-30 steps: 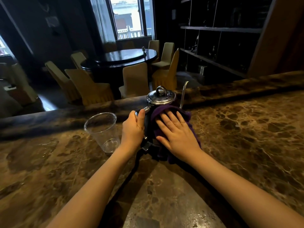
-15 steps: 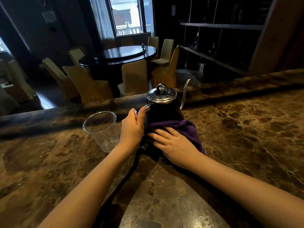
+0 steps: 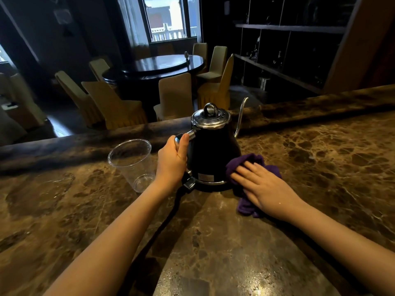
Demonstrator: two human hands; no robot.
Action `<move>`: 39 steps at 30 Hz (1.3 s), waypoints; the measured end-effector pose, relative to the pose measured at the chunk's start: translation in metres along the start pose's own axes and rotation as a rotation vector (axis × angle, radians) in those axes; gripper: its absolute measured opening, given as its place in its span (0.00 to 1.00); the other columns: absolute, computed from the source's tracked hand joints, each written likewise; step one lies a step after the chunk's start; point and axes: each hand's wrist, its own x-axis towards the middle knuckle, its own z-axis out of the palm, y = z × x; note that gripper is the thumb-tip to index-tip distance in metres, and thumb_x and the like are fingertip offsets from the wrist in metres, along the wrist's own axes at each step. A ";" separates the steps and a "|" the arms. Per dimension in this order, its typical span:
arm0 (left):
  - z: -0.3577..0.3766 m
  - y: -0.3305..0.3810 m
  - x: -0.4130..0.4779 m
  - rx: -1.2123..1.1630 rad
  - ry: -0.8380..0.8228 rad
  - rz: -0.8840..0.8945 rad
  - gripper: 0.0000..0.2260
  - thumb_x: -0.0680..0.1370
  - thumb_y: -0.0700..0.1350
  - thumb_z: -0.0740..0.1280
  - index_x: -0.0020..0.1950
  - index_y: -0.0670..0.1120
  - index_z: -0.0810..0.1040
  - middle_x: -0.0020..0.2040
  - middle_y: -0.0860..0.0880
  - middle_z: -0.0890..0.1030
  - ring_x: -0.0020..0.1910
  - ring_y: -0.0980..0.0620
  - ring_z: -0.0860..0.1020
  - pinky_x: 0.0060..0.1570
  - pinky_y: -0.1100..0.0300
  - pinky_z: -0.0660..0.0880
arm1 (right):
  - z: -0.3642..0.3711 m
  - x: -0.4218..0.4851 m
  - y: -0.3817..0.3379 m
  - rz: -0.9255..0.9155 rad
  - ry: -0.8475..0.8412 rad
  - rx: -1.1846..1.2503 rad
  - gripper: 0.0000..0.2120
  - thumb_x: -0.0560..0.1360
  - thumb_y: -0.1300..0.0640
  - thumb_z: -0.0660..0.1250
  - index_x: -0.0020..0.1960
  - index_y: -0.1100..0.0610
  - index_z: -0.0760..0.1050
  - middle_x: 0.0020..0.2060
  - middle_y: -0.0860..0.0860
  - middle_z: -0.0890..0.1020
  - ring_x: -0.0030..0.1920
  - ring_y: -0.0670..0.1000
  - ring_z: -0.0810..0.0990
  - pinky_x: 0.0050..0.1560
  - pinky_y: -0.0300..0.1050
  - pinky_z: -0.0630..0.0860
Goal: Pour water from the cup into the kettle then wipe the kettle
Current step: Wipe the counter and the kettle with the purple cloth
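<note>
A black gooseneck kettle (image 3: 211, 159) with a silver lid stands upright on its base on the brown marble counter (image 3: 320, 163). My left hand (image 3: 172, 162) is wrapped around the kettle's handle. My right hand (image 3: 264, 186) lies flat on a purple cloth (image 3: 249, 162), which rests on the counter against the kettle's lower right side. A clear plastic cup (image 3: 132, 163) stands upright just left of my left hand and looks empty.
The kettle's dark cord (image 3: 168, 216) runs from its base toward me between my arms. Beyond the counter's raised far ledge (image 3: 85, 139) are a round dark table (image 3: 158, 67) with covered chairs and dark shelving at the right.
My right hand slid the purple cloth down the kettle's front and off to its lower right, onto the counter. My left hand stayed on the handle.
</note>
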 end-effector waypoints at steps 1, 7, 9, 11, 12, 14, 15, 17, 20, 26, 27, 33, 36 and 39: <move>0.000 0.000 0.000 0.001 0.001 0.000 0.19 0.74 0.63 0.52 0.36 0.49 0.67 0.30 0.50 0.71 0.30 0.54 0.70 0.29 0.66 0.67 | 0.001 -0.001 0.001 0.094 -0.006 0.079 0.27 0.73 0.55 0.67 0.70 0.53 0.63 0.68 0.55 0.71 0.69 0.58 0.69 0.69 0.53 0.59; 0.001 0.002 -0.001 0.017 0.025 -0.002 0.18 0.75 0.61 0.53 0.36 0.49 0.67 0.31 0.50 0.72 0.32 0.52 0.71 0.31 0.60 0.68 | 0.013 0.000 -0.035 0.085 0.034 0.068 0.28 0.68 0.54 0.71 0.66 0.57 0.70 0.64 0.56 0.76 0.64 0.59 0.75 0.65 0.59 0.66; 0.002 0.002 0.000 0.041 0.040 0.008 0.16 0.77 0.59 0.54 0.35 0.51 0.66 0.30 0.51 0.71 0.30 0.54 0.70 0.30 0.63 0.66 | 0.015 0.003 -0.046 -0.026 0.059 0.001 0.26 0.68 0.49 0.71 0.65 0.53 0.72 0.62 0.50 0.79 0.63 0.54 0.76 0.63 0.57 0.70; 0.002 0.001 0.000 0.052 0.043 0.019 0.16 0.77 0.59 0.54 0.34 0.51 0.65 0.30 0.52 0.70 0.29 0.55 0.69 0.29 0.66 0.65 | 0.014 0.010 -0.050 -0.047 0.074 -0.009 0.24 0.71 0.46 0.67 0.65 0.51 0.71 0.62 0.47 0.78 0.65 0.51 0.75 0.64 0.54 0.69; 0.002 0.001 0.001 0.049 0.040 0.024 0.17 0.76 0.60 0.53 0.34 0.51 0.66 0.29 0.51 0.70 0.29 0.54 0.69 0.29 0.66 0.66 | 0.013 0.015 -0.048 -0.022 0.089 -0.020 0.23 0.73 0.46 0.64 0.66 0.51 0.70 0.63 0.47 0.78 0.65 0.51 0.74 0.65 0.54 0.69; 0.001 0.001 0.001 0.033 0.030 0.026 0.18 0.73 0.63 0.52 0.34 0.51 0.66 0.30 0.51 0.71 0.29 0.54 0.70 0.29 0.65 0.67 | 0.007 0.023 -0.041 0.073 0.115 -0.015 0.22 0.75 0.47 0.58 0.67 0.53 0.69 0.64 0.50 0.77 0.66 0.53 0.74 0.66 0.55 0.67; 0.001 0.000 0.001 0.025 0.031 0.029 0.19 0.72 0.64 0.51 0.34 0.51 0.67 0.29 0.51 0.71 0.29 0.54 0.71 0.29 0.65 0.67 | 0.004 0.026 -0.035 0.129 0.139 0.033 0.23 0.75 0.48 0.56 0.68 0.54 0.68 0.66 0.53 0.75 0.67 0.55 0.72 0.67 0.56 0.64; 0.002 -0.003 0.002 0.016 0.045 0.033 0.19 0.72 0.65 0.51 0.35 0.52 0.67 0.29 0.51 0.71 0.29 0.53 0.71 0.29 0.65 0.68 | -0.001 0.035 -0.023 0.205 0.186 0.213 0.24 0.77 0.50 0.55 0.71 0.56 0.61 0.71 0.55 0.67 0.72 0.56 0.63 0.71 0.53 0.53; 0.004 -0.007 0.003 -0.033 0.051 0.006 0.21 0.72 0.68 0.52 0.35 0.51 0.66 0.28 0.48 0.71 0.29 0.45 0.72 0.31 0.49 0.69 | -0.005 0.057 -0.018 0.225 0.282 0.454 0.25 0.79 0.50 0.51 0.74 0.53 0.50 0.73 0.48 0.50 0.73 0.48 0.47 0.74 0.47 0.43; 0.009 -0.009 0.002 -0.001 0.074 0.008 0.22 0.72 0.69 0.52 0.34 0.51 0.65 0.26 0.49 0.71 0.25 0.50 0.72 0.26 0.55 0.69 | -0.001 0.103 -0.014 0.571 0.438 1.012 0.24 0.80 0.51 0.49 0.74 0.56 0.53 0.75 0.55 0.60 0.74 0.51 0.57 0.74 0.54 0.56; 0.008 -0.009 0.003 -0.002 0.079 0.008 0.22 0.71 0.70 0.52 0.34 0.51 0.65 0.25 0.50 0.71 0.24 0.52 0.72 0.26 0.58 0.69 | 0.004 0.100 -0.012 0.579 0.392 0.994 0.24 0.80 0.51 0.49 0.74 0.57 0.54 0.74 0.55 0.61 0.73 0.53 0.59 0.74 0.54 0.57; 0.001 -0.010 0.007 0.044 0.108 0.029 0.27 0.72 0.68 0.51 0.36 0.44 0.68 0.27 0.45 0.73 0.28 0.45 0.74 0.30 0.55 0.70 | 0.029 0.053 0.001 0.532 0.046 0.765 0.22 0.79 0.55 0.55 0.71 0.59 0.58 0.71 0.57 0.66 0.68 0.60 0.66 0.69 0.54 0.62; 0.000 -0.009 0.010 0.045 0.107 0.026 0.23 0.75 0.65 0.51 0.36 0.47 0.67 0.29 0.43 0.73 0.31 0.37 0.75 0.32 0.46 0.70 | 0.022 0.038 -0.004 0.477 -0.045 0.561 0.18 0.76 0.57 0.59 0.64 0.61 0.65 0.62 0.58 0.73 0.60 0.62 0.71 0.60 0.56 0.68; -0.002 -0.007 0.010 0.042 0.099 0.023 0.20 0.74 0.65 0.52 0.34 0.50 0.66 0.28 0.45 0.72 0.32 0.37 0.75 0.32 0.46 0.70 | 0.017 0.026 -0.020 0.417 -0.064 0.380 0.14 0.75 0.57 0.59 0.60 0.59 0.67 0.60 0.56 0.73 0.58 0.59 0.71 0.56 0.55 0.67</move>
